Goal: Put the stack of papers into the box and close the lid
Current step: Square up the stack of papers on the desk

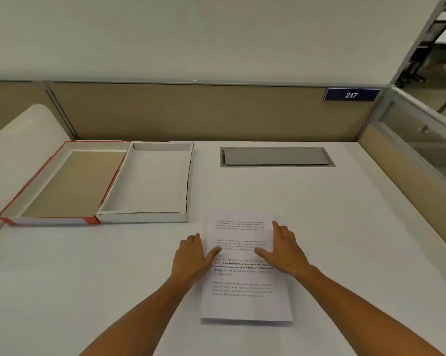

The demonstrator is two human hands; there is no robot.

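Zero steps finished as far as the frame shows. The stack of papers [245,273] lies flat on the desk [345,240], printed side up, squared up, near the front edge and well apart from the containers.

Left hand [193,255] sits at the stack's left edge: fingers flat on the desk just beside the sheets, thumb laid across the top page. Right hand [283,250] mirrors it on the right edge, thumb over the page, fingers spread along the side. Both spread wide, nothing lifted; looks like they're bracketing the stack for a pickup, no grip closed on it yet.

Containers, back left of the desk:
- box [150,181]: white tray, open, nothing inside, only bare white floor visible.
- lid [62,186]: red-edged, lying upside down just left of the box, long sides touching or nearly so; brown inner face up, nothing in it either.

Left to do, my read: lift the stack, carry it back-left, drop it into the white tray, then flip the lid over and seat it. Stack footprint looks close to the tray's, so it'll need square alignment going in.
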